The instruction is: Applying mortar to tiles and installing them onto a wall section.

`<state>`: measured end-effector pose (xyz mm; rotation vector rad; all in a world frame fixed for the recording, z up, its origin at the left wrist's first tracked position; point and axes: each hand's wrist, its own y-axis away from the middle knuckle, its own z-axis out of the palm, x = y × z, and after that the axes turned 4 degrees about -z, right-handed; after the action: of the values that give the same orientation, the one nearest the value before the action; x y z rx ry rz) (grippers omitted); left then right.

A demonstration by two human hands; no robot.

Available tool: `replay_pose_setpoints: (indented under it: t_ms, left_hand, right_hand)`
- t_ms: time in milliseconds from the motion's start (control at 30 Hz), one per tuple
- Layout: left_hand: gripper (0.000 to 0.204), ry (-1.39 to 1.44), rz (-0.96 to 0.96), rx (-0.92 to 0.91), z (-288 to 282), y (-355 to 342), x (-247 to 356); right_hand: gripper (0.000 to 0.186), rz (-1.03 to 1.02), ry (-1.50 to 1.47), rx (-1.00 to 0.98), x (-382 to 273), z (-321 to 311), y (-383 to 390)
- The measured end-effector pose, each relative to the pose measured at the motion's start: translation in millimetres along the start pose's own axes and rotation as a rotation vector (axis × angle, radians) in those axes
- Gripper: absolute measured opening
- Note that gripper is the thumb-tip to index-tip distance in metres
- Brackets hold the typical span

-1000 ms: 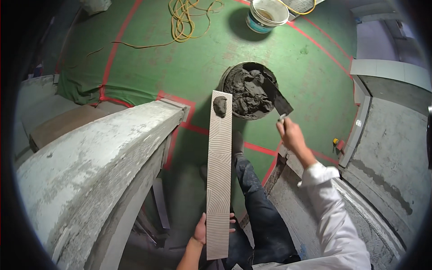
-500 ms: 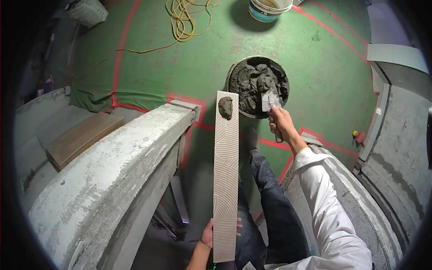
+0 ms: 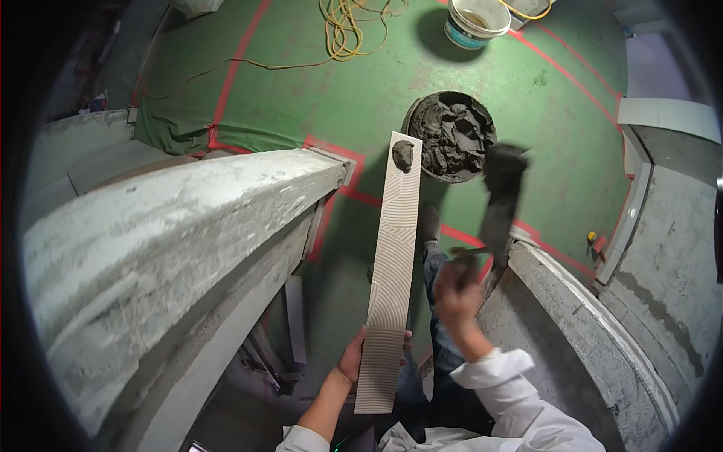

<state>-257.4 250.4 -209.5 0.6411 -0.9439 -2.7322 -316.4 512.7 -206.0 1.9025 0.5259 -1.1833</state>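
My left hand [image 3: 351, 357] grips the near end of a long, narrow tile strip [image 3: 391, 264], with fingers around both edges. Curved and straight grooves cover the face turned up. On the far end sits a dab of dark grey mortar [image 3: 403, 156]. My right hand [image 3: 458, 300], smeared by motion, is closed around the handle of a trowel [image 3: 501, 200]. Dark mortar covers the trowel's blade, which points away from me to the right of the strip. Just beyond the strip's far end stands a round bucket, filled with thick, lumpy mortar [image 3: 456, 135].
Rough concrete ledges flank me, one on the left [image 3: 181, 196] and one on the right [image 3: 572, 316]. Red tape lines cross the green floor covering [image 3: 301, 98]. A white bucket [image 3: 476, 26] and a yellow cord [image 3: 343, 34] lie farther off.
The trowel has come out of the mortar bucket, loaded, as my right hand drew back toward me. The strip is now slightly tilted, still in my left hand. The view has shifted.
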Motion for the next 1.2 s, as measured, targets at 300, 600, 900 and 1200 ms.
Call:
replay_pose_setpoints:
  t_ms: [300,600,900,1200]
  left_hand:
    - [0.094,-0.056,0.019,-0.074,-18,11,-17]
    - [0.105,0.216,0.118,0.012,19,42,-48]
    - [0.109,0.399,0.164,0.107,56,53,-62]
    - [0.105,0.264,0.203,0.135,78,45,-68]
  right_hand:
    - [0.019,0.338,-0.263,-0.162,-13,-15,34]
    - [0.038,-0.19,1.243,-0.322,78,-134,-252]
    - [0.039,0.524,0.437,-0.428,122,-68,-291]
    - [0.041,0.594,-0.665,-0.353,86,-69,-246]
